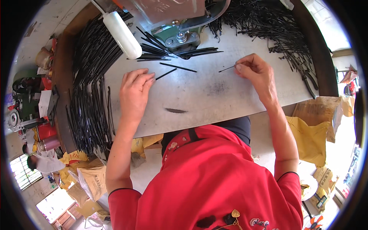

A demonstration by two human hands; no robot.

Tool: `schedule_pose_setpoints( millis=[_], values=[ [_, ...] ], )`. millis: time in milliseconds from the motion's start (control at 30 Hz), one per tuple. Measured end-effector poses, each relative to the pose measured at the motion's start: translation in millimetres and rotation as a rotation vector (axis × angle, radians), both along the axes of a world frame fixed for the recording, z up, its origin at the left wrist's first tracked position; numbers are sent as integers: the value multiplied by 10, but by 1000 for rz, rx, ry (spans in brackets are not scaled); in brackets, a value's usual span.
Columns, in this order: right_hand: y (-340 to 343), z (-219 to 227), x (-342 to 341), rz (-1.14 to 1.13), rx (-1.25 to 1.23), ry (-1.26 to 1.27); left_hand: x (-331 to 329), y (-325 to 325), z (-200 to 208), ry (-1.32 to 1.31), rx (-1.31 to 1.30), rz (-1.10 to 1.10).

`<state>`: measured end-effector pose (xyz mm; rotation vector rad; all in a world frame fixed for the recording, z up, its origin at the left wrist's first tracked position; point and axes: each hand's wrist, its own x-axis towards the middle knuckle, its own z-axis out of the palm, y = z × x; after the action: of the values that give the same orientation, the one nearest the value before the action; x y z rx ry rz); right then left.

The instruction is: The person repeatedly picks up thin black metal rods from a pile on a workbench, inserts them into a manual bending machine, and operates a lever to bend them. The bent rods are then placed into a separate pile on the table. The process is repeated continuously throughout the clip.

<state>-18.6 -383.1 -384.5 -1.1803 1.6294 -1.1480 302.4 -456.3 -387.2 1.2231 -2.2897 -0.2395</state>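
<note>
Over the left part of the metal tabletop, my left hand is closed, its fingertips at the end of a short black rod. Farther right, my right hand pinches a thin dark wire piece that points left with a small blob at its tip. Between the hands, slightly nearer the machine, another black rod lies loose. More black rods lie in a loose bunch at the foot of a green bench machine.
Heaps of long black rods cover the left side. Tangled thin black pieces pile up at the far right, beside pliers. A white lamp hangs low over the far left. A wooden rim borders the table.
</note>
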Motion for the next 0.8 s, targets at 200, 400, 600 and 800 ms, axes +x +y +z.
schedule_pose_setpoints(
  millis=[200,400,600,800],
  values=[
    [298,127,-7,102,-246,1137,-143,142,-10,26,-72,34],
    [429,75,13,25,-257,818,-225,189,-10,35,-67,161],
    [299,182,284,28,56,95,-285,142,120,1094,884,162],
    [-298,17,678,17,-390,591,-721,-99,187,1261,969,78]
  ],
)
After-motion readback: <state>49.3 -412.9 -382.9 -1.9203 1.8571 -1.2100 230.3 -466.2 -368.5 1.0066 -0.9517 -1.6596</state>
